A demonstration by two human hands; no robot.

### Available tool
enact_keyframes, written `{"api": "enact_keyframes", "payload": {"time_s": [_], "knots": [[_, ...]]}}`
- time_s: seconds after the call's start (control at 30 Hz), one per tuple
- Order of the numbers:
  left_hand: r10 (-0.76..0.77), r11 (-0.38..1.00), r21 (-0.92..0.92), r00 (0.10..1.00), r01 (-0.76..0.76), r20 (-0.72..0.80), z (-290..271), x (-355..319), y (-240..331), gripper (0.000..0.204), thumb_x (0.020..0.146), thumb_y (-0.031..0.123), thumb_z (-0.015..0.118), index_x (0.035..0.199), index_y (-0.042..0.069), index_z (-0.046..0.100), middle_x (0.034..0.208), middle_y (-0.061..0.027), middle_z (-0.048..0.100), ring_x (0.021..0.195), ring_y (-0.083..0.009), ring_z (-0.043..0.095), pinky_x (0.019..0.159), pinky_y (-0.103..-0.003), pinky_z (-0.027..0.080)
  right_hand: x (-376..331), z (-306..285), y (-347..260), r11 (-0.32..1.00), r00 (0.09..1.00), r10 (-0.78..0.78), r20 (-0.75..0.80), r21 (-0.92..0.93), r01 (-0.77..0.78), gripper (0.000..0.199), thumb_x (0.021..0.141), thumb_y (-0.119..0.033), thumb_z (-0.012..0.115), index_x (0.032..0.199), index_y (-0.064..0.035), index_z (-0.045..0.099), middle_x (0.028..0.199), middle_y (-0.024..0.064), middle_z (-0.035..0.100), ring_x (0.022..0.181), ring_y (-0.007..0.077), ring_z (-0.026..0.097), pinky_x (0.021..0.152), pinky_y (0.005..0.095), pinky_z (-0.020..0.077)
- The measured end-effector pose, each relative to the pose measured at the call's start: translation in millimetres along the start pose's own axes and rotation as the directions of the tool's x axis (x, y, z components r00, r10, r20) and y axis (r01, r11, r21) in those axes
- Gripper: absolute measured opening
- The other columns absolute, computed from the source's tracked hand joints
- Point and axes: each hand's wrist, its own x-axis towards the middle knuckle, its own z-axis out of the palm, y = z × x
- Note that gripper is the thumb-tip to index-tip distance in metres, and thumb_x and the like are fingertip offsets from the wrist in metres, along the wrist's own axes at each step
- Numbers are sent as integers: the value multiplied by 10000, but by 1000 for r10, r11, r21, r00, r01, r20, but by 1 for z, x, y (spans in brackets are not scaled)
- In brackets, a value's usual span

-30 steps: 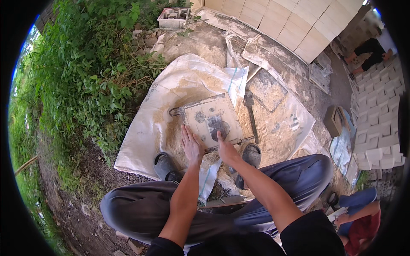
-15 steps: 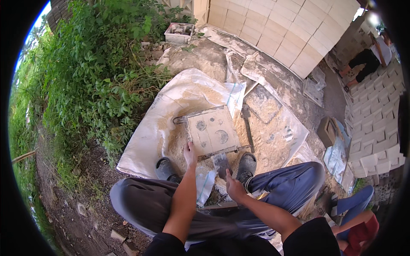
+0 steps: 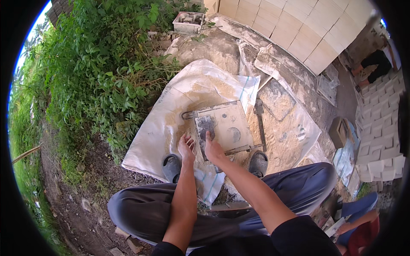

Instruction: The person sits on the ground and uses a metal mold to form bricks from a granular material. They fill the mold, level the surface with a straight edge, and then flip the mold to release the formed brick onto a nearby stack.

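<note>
The right hand [image 3: 213,150] grips a flat scraper [image 3: 204,124] pointing away from the body over the framed slab's [image 3: 224,126] left side; the left hand [image 3: 186,146], loosely curled, seemingly empty, is just left

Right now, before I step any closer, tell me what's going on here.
A seated person is working at a pale square slab with dark round patches, set on a white sheet strewn with tan powder. Their right hand holds a flat dark tool over the slab's left side. The left hand is loosely curled near that same side, with nothing visible in it. A dark bar lies to the right of the slab.
</note>
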Motion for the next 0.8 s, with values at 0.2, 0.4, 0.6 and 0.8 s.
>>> {"api": "enact_keyframes", "payload": {"time_s": [0.2,0.4,0.6,0.8], "knots": [[185,978,106,982,-181,-30,19,4,-3,313,949,297,488,1148,78,588,1041,-38,624,932,-128,548,770,-276,429,-101,31,53,998,997,-37,67,-48,40,677,887,-119,408,1482,-89,87,787,280,592,662,421,609,646,498,501],[575,674,500,811,-544,109,22,17,0,396,927,287,521,1209,10,545,1204,-152,552,1139,-289,497,987,-366,363,-168,35,76,992,992,-122,-8,12,122,667,885,-134,481,1476,-111,172,772,264,585,629,415,590,596,498,476],[490,-365,738,557,-568,671,68,-37,-24,617,943,414,390,1416,26,305,1502,-150,230,1398,-303,178,1141,-442,117,-107,-31,78,978,915,-87,-394,141,154,569,896,-112,465,1436,-76,290,730,249,590,654,399,590,619,486,465],[261,-512,579,527,-634,808,91,-64,-45,673,947,426,322,1463,21,173,1547,-108,113,1432,-272,65,1152,-455,35,33,-114,104,998,980,64,-189,29,-59,509,923,-170,392,1420,-82,328,818,261,617,781,400,621,732,486,494]]}}
